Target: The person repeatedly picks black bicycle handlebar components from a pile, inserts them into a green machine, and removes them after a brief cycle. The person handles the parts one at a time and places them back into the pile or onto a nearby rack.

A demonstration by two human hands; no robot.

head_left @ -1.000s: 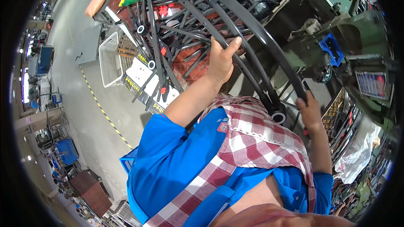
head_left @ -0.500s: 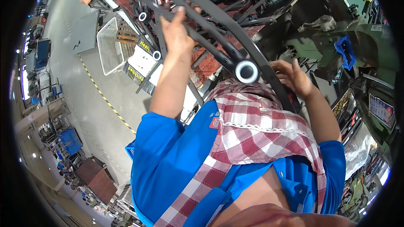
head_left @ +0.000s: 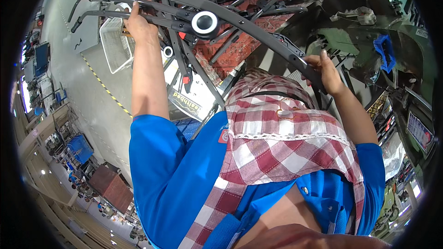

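A long dark grey tubular metal frame (head_left: 240,22) spans the space in front of my chest, its curved main bar running from upper left down to the right. A round black joint with a white ring (head_left: 205,23) sits at its middle, and thinner tubes with bent ends reach out to the left. My left hand (head_left: 142,28) grips these thinner tubes, thumb up, the fingers mostly hidden. On the lower right end of the main bar, my right hand (head_left: 326,71) is closed, thumb on the near side and fingertips around the bar.
Behind the frame, several similar dark tubes (head_left: 277,2) lie piled on a red surface (head_left: 228,57). To the left are a white plastic basket (head_left: 115,46) and a floor with a yellow-black line (head_left: 105,87). Green machinery (head_left: 350,41) with a blue tray (head_left: 384,53) stands at right.
The frame has swung left and lies flatter, its ringed joint shifting left and up. My left hand has moved left with it. My right hand has closed on the bar's end.
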